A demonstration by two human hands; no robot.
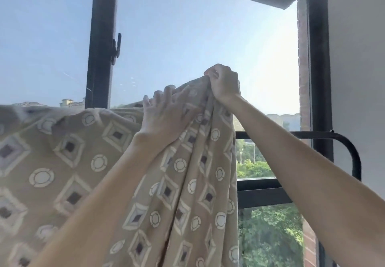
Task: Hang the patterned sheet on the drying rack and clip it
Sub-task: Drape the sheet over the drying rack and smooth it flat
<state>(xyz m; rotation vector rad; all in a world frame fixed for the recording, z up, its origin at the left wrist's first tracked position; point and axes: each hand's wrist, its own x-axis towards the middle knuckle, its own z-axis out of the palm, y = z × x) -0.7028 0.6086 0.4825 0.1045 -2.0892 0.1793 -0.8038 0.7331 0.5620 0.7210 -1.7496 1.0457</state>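
Bright sky fills the black-framed window [102, 37]. Across the left and centre, the beige patterned sheet [62, 162] is held up before the glass. The left hand [164, 118] lies flat on the cloth with its fingers spread, and the right hand [224, 84] grips the bunched top edge. Further right, the drying rack [312, 134] shows its black bar, partly hidden by the sheet.

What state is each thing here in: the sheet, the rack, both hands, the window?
patterned sheet: held up, bunched at its top, no clip seen on it.
drying rack: right end bare, the rest hidden behind the sheet.
right hand: fingers curled, gripping the sheet's bunched top.
left hand: fingers spread, pressing flat on the sheet.
window: open or shut, cannot tell.
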